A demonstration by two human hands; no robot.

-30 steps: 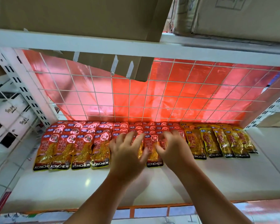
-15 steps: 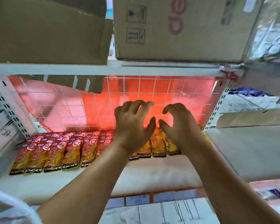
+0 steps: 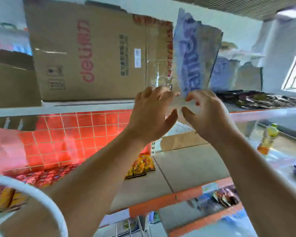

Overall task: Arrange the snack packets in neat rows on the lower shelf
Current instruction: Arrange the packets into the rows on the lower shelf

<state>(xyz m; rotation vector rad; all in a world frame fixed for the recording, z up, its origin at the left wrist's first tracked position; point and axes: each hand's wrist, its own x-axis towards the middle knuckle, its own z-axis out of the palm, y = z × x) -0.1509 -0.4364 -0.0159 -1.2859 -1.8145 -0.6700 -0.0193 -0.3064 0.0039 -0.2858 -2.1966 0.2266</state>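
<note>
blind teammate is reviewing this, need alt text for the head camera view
The left hand and right hand reach up to the bottom of a blue-printed bag standing beside a cardboard box on an upper shelf; blur hides whether they grip it. Below, snack packets lie on the lower shelf.

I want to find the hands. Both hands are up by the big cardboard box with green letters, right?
Not quite. The letters on the cardboard box are red, not green, as the head view shows. The rest holds: the left hand and the right hand are both up by that box.
</note>
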